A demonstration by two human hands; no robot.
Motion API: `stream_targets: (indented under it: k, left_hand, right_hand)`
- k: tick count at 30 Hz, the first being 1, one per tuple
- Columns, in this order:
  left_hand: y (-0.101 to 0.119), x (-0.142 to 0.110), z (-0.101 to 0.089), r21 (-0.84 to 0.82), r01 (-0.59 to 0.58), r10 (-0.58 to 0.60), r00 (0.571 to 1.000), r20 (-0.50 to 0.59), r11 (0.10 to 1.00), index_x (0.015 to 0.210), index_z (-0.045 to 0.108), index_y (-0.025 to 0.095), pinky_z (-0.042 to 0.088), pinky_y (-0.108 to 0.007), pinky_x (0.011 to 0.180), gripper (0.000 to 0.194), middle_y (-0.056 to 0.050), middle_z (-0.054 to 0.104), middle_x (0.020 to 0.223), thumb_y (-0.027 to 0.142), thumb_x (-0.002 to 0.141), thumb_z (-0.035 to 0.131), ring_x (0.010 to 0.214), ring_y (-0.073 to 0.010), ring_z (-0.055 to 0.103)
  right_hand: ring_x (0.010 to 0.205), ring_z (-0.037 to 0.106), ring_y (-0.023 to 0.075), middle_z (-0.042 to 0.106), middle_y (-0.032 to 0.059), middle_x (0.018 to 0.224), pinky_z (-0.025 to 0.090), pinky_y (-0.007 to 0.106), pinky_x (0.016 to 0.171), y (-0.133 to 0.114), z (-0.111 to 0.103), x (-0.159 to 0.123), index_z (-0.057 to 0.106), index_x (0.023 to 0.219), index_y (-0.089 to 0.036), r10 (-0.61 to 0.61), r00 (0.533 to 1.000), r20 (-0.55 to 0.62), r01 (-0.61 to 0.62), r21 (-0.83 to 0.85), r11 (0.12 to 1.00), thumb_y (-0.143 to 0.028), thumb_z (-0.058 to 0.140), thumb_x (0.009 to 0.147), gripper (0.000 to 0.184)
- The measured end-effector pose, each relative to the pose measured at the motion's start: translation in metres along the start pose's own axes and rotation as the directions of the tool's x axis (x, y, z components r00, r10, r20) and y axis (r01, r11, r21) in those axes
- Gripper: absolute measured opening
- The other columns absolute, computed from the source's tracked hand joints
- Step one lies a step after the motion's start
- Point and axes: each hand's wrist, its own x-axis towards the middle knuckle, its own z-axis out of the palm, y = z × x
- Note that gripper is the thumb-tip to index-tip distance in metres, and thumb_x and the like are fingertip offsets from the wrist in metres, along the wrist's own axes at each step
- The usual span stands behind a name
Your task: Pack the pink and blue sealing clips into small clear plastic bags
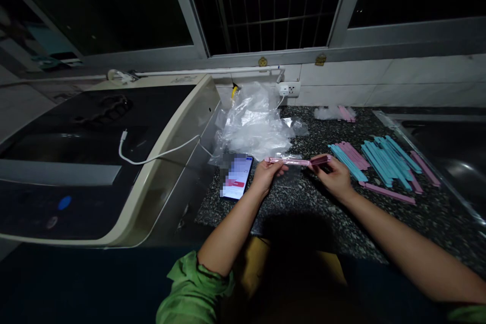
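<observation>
My left hand (265,178) pinches the left end of a long, thin pink bag clip (290,161), held level above the counter. My right hand (336,178) grips a darker pink piece (320,160) at the clip's right end. Whether that piece is the clip's other half or a second clip, I cannot tell. A clear plastic film lies just behind and under the clip. Right of my right hand are loose blue bag clips (383,162) and pink bag clips (351,154), spread in a pile.
Crumpled clear plastic bags (254,121) lie by the wall, with a lit phone (237,177) in front. A washing machine (159,162) stands left, a white cable (167,153) across it. On the right is a metal sink (463,167); a small bagged bundle (334,113) lies behind the pile.
</observation>
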Motion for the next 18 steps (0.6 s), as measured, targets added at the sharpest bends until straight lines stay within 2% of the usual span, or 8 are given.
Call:
stream_targets:
  k: [18]
  left_hand:
    - [0.0033,-0.0028,0.0029,0.0,-0.014,0.014,1.0,-0.017,1.0,0.067,0.06,0.012,0.037,-0.022,0.052,0.031,-0.001,0.064,0.055,0.036,0.054,0.074,0.047,-0.0074,0.05]
  right_hand:
    - [0.07,0.06,0.0168,0.065,0.003,0.075,0.049,0.032,0.063,-0.0063,0.0002,0.0036,0.065,0.079,-0.022,-0.028,0.999,0.017,0.028,0.015,1.0,-0.027,0.061,0.075,0.007]
